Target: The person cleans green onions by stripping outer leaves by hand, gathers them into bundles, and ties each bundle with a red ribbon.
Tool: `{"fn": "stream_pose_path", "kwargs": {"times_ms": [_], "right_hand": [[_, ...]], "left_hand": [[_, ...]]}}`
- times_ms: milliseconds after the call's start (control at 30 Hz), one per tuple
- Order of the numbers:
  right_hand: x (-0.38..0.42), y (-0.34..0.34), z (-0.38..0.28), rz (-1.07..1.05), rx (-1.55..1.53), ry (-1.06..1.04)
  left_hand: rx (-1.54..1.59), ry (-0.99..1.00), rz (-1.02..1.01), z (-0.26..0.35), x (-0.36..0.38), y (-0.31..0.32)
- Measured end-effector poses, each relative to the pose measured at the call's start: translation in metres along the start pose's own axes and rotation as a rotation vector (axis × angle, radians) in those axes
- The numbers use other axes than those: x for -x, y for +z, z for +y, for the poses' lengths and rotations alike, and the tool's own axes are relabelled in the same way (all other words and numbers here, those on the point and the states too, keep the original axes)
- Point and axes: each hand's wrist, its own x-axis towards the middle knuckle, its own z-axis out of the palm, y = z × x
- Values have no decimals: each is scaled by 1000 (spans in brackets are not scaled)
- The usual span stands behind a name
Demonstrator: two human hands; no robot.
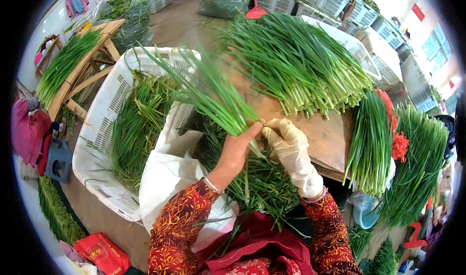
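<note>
My left hand (233, 151), bare with a bracelet at the wrist, is closed around a bunch of garlic chives (211, 105). Their green leaves fan out to the upper left, blurred at the tips, and the pale stem ends point down past my palm. Close beside it, my right hand (290, 146) wears a whitish glove. Its thumb and fingers are pinched together by the stems; what is between them is too small to make out. Beneath both hands lies a heap of loose chive leaves (262, 187). A large pile of chives (301, 56) rests on the wooden board (330, 139).
Left stands a white plastic crate (97, 149) with leaf scraps, beside a white sack (170, 178). Chive bundles (371, 144) and red ties (399, 146) are at right, above a blue bucket (365, 212). Another person's pink sleeve (30, 129) shows far left.
</note>
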Motion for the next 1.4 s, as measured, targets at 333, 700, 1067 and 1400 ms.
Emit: {"fn": "stream_pose_path", "kwargs": {"times_ms": [333,700,1067,1400], "right_hand": [[-4,-42,9,-289,-17,115],[-68,-33,48,-133,1101,-61],[-10,-32,-15,-272,98,278],[-21,-1,7,-224,-600,525]], "left_hand": [[334,414,205,43,-27,-47],[131,160,79,4,-13,-9],[241,-80,56,-8,-3,-2],[324,-110,22,-4,-3,-1]]}}
